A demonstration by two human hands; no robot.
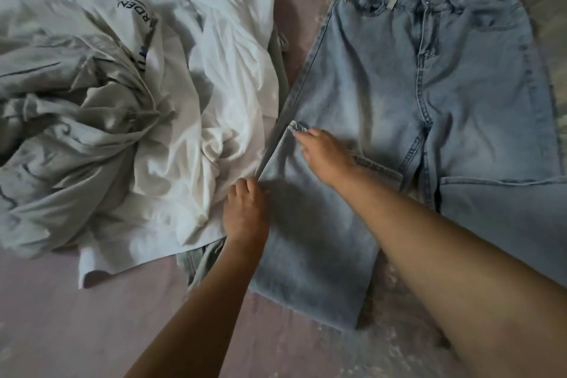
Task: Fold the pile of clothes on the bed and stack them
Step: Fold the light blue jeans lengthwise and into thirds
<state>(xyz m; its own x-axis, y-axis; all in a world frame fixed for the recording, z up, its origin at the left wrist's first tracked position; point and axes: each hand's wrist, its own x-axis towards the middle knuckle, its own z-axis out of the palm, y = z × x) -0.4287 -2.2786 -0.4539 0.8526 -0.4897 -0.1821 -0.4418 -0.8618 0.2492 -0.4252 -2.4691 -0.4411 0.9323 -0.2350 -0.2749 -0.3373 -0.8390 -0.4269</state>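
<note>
Light blue jeans (429, 77) lie spread on the bed, waistband at the far side, with the lower part of the left leg folded back up over the thigh. My right hand (325, 153) pinches the hem corner of that folded leg near the jeans' left edge. My left hand (247, 212) rests with curled fingers on the left edge of the folded leg, gripping the fold. A crumpled pile of white and pale grey clothes (129, 107) lies to the left, touching the jeans' edge.
The bed sheet (92, 325) is dusty pink and shows bare at the near left and near middle. A greenish-grey garment (199, 264) peeks out from under the white pile beside my left forearm.
</note>
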